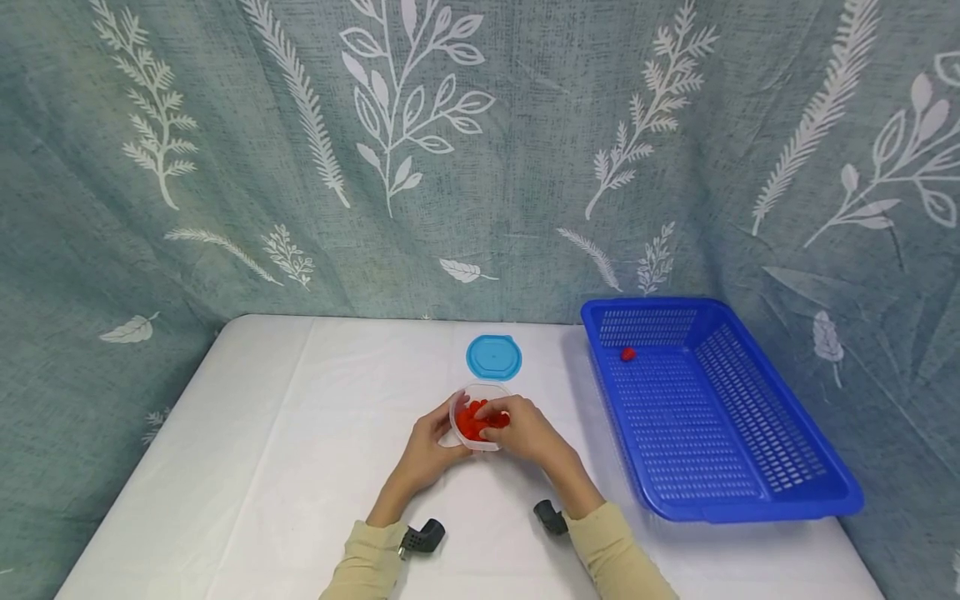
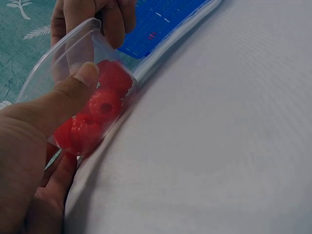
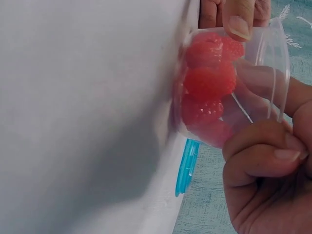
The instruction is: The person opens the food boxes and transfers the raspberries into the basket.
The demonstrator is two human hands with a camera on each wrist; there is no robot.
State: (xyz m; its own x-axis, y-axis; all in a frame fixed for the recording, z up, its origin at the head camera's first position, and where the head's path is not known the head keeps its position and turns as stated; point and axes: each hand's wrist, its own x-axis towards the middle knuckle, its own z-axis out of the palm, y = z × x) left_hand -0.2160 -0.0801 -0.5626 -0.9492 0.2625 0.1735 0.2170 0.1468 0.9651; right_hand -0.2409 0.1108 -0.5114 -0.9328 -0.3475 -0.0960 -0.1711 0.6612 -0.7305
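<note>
One red berry visibly hollow — left wrist view only.

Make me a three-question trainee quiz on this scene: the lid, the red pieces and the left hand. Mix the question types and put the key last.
1. True or false: the round light-blue plastic lid lies off the clear round plastic tub, on the white cloth-covered table.
2. In the head view, how many bumpy red berry-like pieces show inside the blue rectangular perforated plastic basket?
3. What does the person's left hand hold?
a) the lid
b) the basket
c) the tub

Key: 1. True. 2. One. 3. c.
</note>
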